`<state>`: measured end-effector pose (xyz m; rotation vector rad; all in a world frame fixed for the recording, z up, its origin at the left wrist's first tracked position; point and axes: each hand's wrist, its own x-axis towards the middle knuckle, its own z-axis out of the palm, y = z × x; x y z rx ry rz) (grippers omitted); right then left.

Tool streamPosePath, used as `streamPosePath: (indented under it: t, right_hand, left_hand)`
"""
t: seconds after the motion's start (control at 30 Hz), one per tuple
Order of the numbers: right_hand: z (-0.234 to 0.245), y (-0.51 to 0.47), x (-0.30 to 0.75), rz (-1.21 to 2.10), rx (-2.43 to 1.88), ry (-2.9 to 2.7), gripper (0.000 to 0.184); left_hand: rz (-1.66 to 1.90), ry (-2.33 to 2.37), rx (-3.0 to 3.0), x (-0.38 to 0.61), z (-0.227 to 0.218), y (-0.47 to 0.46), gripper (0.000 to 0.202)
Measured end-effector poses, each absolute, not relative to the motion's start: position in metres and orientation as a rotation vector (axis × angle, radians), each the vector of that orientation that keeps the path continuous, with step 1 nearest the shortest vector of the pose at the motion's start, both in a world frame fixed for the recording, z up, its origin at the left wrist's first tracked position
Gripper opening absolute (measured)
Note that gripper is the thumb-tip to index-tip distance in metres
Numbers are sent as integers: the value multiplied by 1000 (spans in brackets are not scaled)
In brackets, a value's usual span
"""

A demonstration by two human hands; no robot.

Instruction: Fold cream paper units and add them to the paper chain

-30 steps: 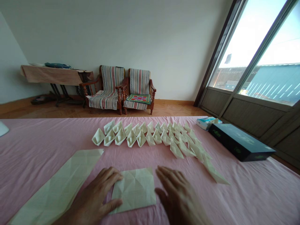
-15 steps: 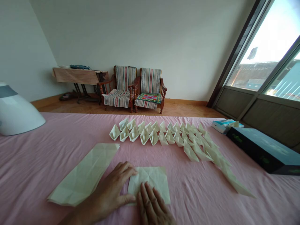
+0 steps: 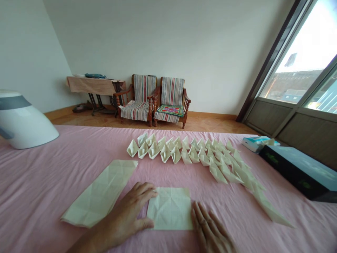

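Observation:
A square sheet of creased pale paper [image 3: 171, 209] lies flat on the pink cloth in front of me. My left hand [image 3: 131, 211] rests at its left side, thumb and fingers spread apart, with the tips touching the sheet's left edge. Flat beside the right edge is my right hand [image 3: 210, 225], fingers stretched out and palm down; it holds nothing. To the left lies a stack of longer creased paper [image 3: 102, 193], partly behind my left forearm. Beyond the sheet stand rows of folded paper boats [image 3: 176, 154], several of them nested in a line toward the right.
A pink cloth [image 3: 86, 147] covers the surface. At the right are a black box [image 3: 297, 172] and a small blue-white box [image 3: 259, 142]. A white rounded object [image 3: 28, 123] stands far left. Two wooden chairs [image 3: 171, 95] are against the wall beyond.
My right hand has slid right, from on top of the square sheet to its right edge, uncovering the sheet. My left hand stays at the left edge. The whole view has shifted slightly.

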<state>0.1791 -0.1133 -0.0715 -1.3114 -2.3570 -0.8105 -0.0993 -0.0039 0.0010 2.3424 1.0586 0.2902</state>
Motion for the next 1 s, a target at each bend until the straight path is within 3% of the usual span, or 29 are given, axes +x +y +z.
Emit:
streamPosePath:
  t: [0.07, 0.23, 0.37, 0.67, 1.0]
  right_hand:
    - [-65, -110, 175, -730, -1424, -2240, 76]
    - [-39, -89, 128, -298, -1514, -2223, 65]
    - [-33, -74, 93, -2, -1412, -2306, 75]
    - [-51, -75, 108, -63, -1508, -2247, 83]
    - [-52, -89, 146, -127, -1853, -2060, 75]
  left_hand:
    - [294, 1058, 2354, -100, 0, -3, 57]
    - [246, 1075, 2401, -97, 5, -1, 53]
    - [239, 1121, 2451, -98, 2, 0, 52]
    - [342, 1062, 2540, -108, -22, 6, 55]
    - [371, 1034, 2537, -113, -28, 8, 58]
